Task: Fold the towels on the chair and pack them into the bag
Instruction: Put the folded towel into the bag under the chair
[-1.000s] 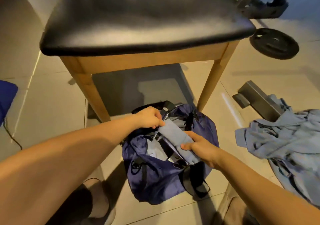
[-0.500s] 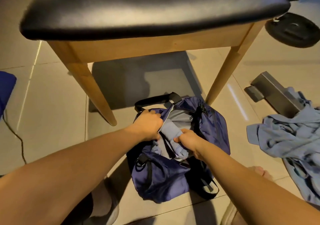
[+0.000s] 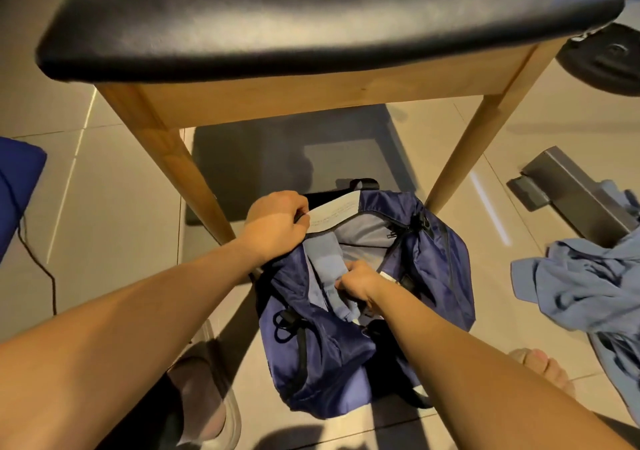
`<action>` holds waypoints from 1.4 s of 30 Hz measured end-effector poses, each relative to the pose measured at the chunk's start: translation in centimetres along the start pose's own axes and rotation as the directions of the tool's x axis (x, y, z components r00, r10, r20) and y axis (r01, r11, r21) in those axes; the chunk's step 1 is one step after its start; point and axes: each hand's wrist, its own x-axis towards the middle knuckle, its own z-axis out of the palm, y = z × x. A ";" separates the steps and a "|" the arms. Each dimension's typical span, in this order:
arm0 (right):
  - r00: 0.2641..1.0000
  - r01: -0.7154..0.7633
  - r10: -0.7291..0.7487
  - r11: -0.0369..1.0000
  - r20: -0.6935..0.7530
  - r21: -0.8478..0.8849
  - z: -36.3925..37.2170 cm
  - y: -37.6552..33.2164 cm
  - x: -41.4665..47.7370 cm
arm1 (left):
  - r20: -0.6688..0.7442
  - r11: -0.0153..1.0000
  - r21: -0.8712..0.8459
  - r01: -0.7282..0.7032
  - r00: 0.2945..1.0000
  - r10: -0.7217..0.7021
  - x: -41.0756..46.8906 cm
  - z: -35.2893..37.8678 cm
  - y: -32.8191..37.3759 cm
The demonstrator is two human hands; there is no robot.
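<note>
A navy bag point(image 3: 346, 363) of thin, faintly glossy woven fabric is slumped on the pale, glazed floor tiles point(image 3: 114, 189), just in front of the chair point(image 3: 311, 16) and between its two near legs. The bag's mouth is spread wide, so that a pale grey lining, a black zip and black webbing straps are exposed. The chair is made of light, smooth wood with tapered legs and is topped by a black padded seat with a leathery sheen and rounded edges.

A grey-blue towel point(image 3: 327, 262), soft and matte and folded into a narrow, roll-like bundle, is lodged inside the bag's mouth towards its left side. It is clasped by the right hand point(image 3: 358, 281), whose fingers are curled tightly round the bundle's middle, with the wrist crossing the bag's near rim. The far left rim of the bag is pinched in the closed fingers and thumb of the left hand point(image 3: 277, 222) and is lifted, so that the lining is drawn taut.

A crumpled heap of cloth point(image 3: 581, 286) in the same grey-blue, possibly more towels, is spread on the tiles well to the right. Touching it on its far side lies an angular grey metal piece point(image 3: 568, 186), and a round black disc point(image 3: 609, 58) rests beyond the chair's right leg.
</note>
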 end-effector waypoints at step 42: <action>0.982 0.143 -0.113 0.968 -0.154 0.205 0.8 -2.5 3.5 | 0.183 0.990 0.141 -0.028 0.983 0.001 2.6 0.7 -0.5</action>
